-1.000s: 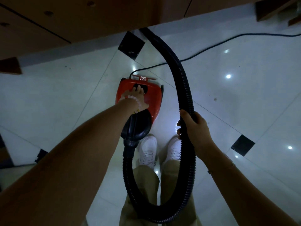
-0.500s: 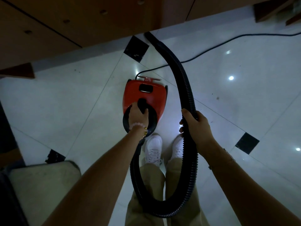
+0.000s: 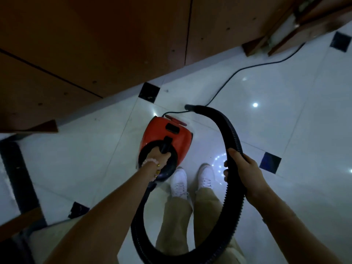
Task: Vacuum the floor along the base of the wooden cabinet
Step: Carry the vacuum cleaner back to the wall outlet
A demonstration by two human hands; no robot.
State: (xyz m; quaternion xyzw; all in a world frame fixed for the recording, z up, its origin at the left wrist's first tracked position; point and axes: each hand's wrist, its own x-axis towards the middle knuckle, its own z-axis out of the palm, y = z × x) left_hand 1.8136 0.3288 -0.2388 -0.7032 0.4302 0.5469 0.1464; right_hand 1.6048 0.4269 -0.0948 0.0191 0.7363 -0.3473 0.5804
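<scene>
A red canister vacuum (image 3: 167, 135) sits on the white tiled floor (image 3: 285, 130) just ahead of my feet. My left hand (image 3: 159, 157) is closed around its black carry handle. A ribbed black hose (image 3: 234, 141) loops from the vacuum's front, past my legs, and up to the right. My right hand (image 3: 242, 168) grips that hose. The hose's open end (image 3: 188, 107) hangs just beyond the vacuum, short of the wooden cabinet (image 3: 95, 44) that fills the top left. A pale strip of floor runs along the cabinet's base.
The black power cord (image 3: 234, 75) trails from the vacuum's rear to the upper right. Wooden furniture legs (image 3: 266, 42) stand at the top right. A dark frame and a pale cushion (image 3: 17, 187) lie at the left. My white shoes (image 3: 190, 181) are beside the vacuum.
My left hand shifted from the vacuum's top to its carry handle and closed on it. The hose end drew back from the cabinet base toward the vacuum. My view swung right.
</scene>
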